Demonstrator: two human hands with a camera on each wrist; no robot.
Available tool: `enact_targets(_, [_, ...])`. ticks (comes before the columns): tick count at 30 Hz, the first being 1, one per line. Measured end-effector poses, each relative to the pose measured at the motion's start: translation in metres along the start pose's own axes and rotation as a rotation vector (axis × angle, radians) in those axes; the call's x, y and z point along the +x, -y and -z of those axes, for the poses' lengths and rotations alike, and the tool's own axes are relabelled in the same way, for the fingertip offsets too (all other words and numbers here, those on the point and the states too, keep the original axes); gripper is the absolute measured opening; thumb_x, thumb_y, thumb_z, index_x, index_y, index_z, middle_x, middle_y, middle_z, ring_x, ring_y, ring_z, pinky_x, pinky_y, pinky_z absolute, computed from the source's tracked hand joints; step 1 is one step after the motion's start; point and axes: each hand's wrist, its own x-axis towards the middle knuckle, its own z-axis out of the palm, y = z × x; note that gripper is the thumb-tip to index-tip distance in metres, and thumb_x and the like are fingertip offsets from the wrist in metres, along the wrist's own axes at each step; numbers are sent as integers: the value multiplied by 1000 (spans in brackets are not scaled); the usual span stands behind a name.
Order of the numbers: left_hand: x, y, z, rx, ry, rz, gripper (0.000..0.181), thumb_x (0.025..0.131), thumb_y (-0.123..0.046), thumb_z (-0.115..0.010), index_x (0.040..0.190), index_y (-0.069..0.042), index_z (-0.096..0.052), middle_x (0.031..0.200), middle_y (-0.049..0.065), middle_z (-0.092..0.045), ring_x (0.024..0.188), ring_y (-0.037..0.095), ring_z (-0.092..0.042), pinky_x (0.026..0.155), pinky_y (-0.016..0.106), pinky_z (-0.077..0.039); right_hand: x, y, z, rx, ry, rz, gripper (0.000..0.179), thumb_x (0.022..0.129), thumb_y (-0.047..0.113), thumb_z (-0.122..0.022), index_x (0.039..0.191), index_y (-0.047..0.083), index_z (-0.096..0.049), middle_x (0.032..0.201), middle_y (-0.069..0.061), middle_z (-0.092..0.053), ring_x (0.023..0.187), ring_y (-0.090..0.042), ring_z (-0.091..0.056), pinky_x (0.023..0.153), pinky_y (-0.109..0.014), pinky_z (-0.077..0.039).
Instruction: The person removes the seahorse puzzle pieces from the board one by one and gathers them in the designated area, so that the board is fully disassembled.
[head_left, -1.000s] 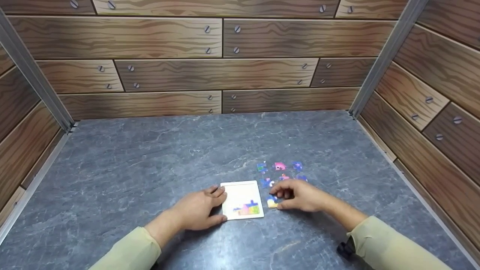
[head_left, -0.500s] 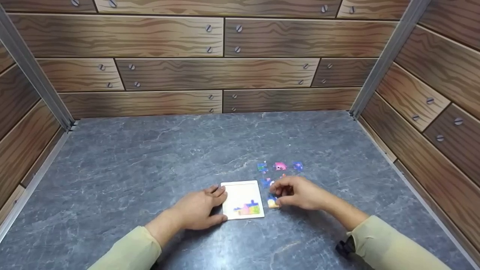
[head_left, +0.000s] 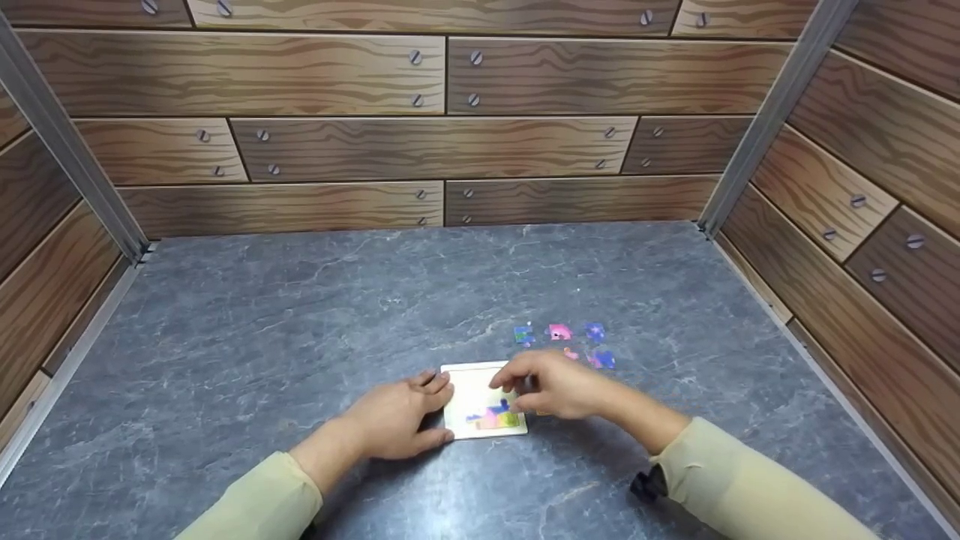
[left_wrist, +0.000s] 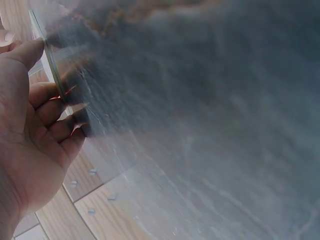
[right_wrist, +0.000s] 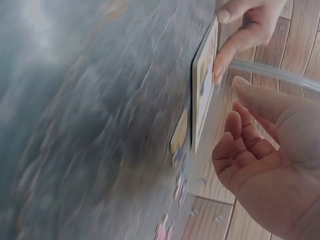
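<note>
A white puzzle tray lies on the table with several joined jigsaw pieces along its near side. My left hand rests at the tray's left edge, thumb near the lower corner; in the left wrist view its fingertips touch the rim. Over the tray's right side hovers my right hand, fingers bent. The right wrist view shows its thumb apart from the fingers, and no piece can be seen between them. A yellow jigsaw piece lies on the table beside the tray, mostly hidden under my right hand in the head view.
Loose jigsaw pieces lie beyond the right hand: a green-blue piece, a pink piece, a purple-blue piece and another blue piece. Wood-patterned walls enclose the grey marbled table.
My right hand has moved left, from above the yellow piece and its neighbours to over the tray's right side. The left hand and the tray have stayed put.
</note>
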Motion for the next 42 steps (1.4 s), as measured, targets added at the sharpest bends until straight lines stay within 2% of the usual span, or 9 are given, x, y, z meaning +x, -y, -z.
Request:
enact_targets(5, [0, -1, 0, 3, -14, -9, 70, 105, -50, -62, 158, -6, -50, 162, 17, -45, 150, 39, -42, 117, 53, -43, 9, 2, -7, 6, 51, 31, 35, 89, 1, -83, 123, 6, -76, 103, -9, -72, 89, -20, -68, 76, -28, -57])
enact_targets(14, [-1, 0, -1, 6, -30, -15, 70, 104, -50, -63, 157, -5, -51, 162, 17, -46, 149, 39, -44, 115, 53, -45, 18, 3, -12, -23, 131, 18, 41, 85, -5, -81, 124, 5, -76, 105, -6, -72, 95, -12, -66, 82, -26, -56])
enact_targets(20, [-1, -1, 0, -4, -31, -16, 70, 105, -48, -63, 158, -5, -50, 162, 18, -46, 150, 39, -43, 116, 53, -44, 20, 6, -12, 20, 185, 2, 40, 87, -8, -78, 125, 4, -76, 109, -7, -70, 100, -14, -66, 89, -29, -57])
enact_targets(26, [-1, 0, -1, -4, -28, -10, 70, 105, -48, -63, 158, -5, -50, 162, 18, -45, 150, 38, -43, 116, 53, -44, 21, 4, -12, 47, 222, -19, 41, 89, -7, -77, 129, 5, -75, 111, -6, -69, 101, -13, -63, 90, -29, -56])
enact_targets(42, [-1, -1, -1, -7, -8, 10, 71, 105, -49, -62, 159, -5, -48, 164, 15, -43, 152, 37, -40, 117, 53, -43, 20, 2, -13, 77, 233, -43, 43, 92, -8, -73, 131, 9, -75, 114, -3, -67, 101, -13, -60, 90, -30, -53])
